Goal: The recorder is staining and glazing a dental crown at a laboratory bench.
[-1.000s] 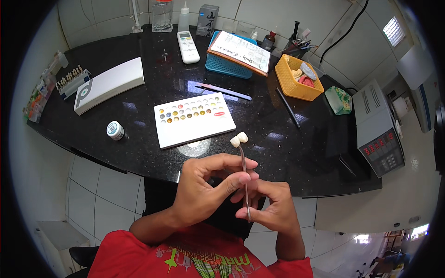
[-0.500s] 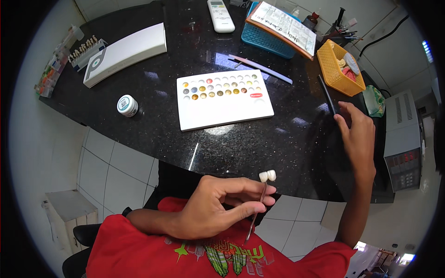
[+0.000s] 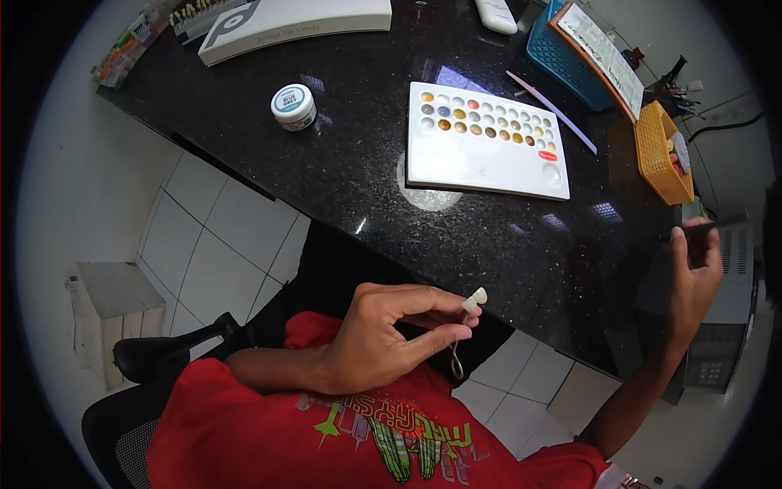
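Note:
My left hand, in front of my chest near the table's front edge, pinches a slim metal holder between thumb and fingers. Its looped lower end hangs below the hand. Two joined white tooth crowns stick up at its upper end, just past my fingertips. Far out to the right, my right hand is raised beside the table's right end. A thin dark pen-like stick lies across its thumb and fingertips; the stick is blurred, and its exact kind cannot be made out.
A white palette with several coloured wells lies mid-table. Left of it stands a small white jar. A long white box lies behind. At the right are a pale stick, a blue basket and a yellow basket.
The dark stick, earlier leaning near the yellow basket at my right fingertips, is now lifted away to the right. My view has turned, shifting the tabletop things. The crowns have tilted in my left hand.

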{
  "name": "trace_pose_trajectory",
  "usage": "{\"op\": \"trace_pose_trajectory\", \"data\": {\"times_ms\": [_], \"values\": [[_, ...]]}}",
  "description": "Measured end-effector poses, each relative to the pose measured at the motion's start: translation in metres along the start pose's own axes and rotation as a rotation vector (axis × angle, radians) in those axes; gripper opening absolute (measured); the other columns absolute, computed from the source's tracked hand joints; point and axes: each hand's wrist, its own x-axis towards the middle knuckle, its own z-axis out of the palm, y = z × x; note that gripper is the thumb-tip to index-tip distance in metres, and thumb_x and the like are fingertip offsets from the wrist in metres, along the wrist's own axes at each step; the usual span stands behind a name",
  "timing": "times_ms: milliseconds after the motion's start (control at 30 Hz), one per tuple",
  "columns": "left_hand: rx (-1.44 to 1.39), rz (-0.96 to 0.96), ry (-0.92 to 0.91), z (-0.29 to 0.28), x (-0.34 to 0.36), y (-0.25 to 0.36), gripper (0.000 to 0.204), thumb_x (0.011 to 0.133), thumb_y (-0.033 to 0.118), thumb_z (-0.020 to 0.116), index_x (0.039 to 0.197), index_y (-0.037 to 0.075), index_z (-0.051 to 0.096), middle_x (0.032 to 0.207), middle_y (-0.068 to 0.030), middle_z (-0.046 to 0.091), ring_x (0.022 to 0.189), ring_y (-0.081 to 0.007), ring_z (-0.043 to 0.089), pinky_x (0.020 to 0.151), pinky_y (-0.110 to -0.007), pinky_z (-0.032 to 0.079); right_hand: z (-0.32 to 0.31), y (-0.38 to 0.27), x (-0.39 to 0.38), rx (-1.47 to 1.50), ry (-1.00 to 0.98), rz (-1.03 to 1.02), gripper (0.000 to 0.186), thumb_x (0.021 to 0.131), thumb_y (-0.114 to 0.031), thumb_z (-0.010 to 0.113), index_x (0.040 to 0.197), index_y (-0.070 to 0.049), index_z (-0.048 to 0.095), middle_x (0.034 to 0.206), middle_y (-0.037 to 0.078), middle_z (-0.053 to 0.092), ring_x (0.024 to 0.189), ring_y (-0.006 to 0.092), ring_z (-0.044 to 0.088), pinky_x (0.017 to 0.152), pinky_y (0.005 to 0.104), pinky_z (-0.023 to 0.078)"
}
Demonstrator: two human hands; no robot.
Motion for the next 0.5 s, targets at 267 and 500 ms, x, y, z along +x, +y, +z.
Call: {"op": "trace_pose_trajectory", "data": {"times_ms": [267, 500], "values": [[-0.015, 0.039, 0.026, -0.006, -0.003, -0.005, 0.016, 0.078, -0.007, 0.065, 0.095, -0.007, 0.063, 0.093, -0.0192, 0.066, 0.087, -0.0244, 0.067, 0.076, -0.031, 0.057, 0.078, -0.045, -0.008, 0.733, -0.168, -0.032, 0.028, 0.090, -0.014, 0.055, 0.111, 0.005, 0.056, 0.089, 0.011, 0.061, 0.077, 0.0123, 0.060, 0.065, 0.0240, 0.052], [0.093, 0.099, 0.112, -0.018, -0.001, 0.004, 0.020, 0.075, -0.010, 0.065, 0.095, -0.009, 0.064, 0.085, -0.0224, 0.067, 0.081, -0.0277, 0.068, 0.072, -0.032, 0.058, 0.104, -0.033, 0.007, 0.707, -0.123, -0.175, 0.015, 0.089, -0.012, 0.059, 0.093, 0.002, 0.057, 0.077, 0.006, 0.057, 0.064, 0.0075, 0.056, 0.055, 0.0190, 0.046]]}}
